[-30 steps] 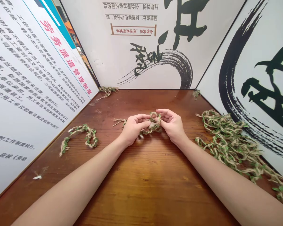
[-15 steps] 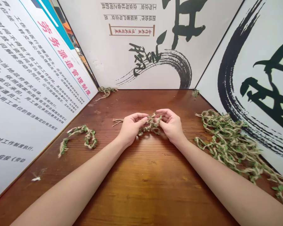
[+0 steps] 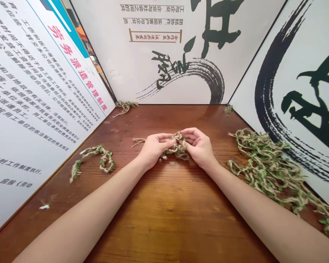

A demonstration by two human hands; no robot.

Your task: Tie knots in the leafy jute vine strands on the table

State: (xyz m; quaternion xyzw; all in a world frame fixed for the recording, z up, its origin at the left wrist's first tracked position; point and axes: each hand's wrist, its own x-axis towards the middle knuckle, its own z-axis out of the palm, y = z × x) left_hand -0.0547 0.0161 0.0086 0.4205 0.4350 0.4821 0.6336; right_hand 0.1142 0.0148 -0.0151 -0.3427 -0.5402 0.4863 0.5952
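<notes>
Both my hands work at a short length of jute twine with small green artificial leaves (image 3: 177, 148), held over the middle of the wooden table. My left hand (image 3: 155, 149) pinches the strand between thumb and fingers, and a frayed end sticks out to its left. My right hand (image 3: 199, 146) grips the looped part from the other side, with its fingertips close to my left hand. The fingers hide part of the twine.
A large tangled heap of leafy twine (image 3: 263, 168) lies at the right, against a printed wall panel (image 3: 298, 91). A looser piece (image 3: 98, 159) lies at the left, and small scraps (image 3: 124, 106) sit in the far corner of the wooden table (image 3: 164, 223).
My fingers have shifted slightly on the twine, and its loop now hangs a little lower under my hands. The view has moved a little.
</notes>
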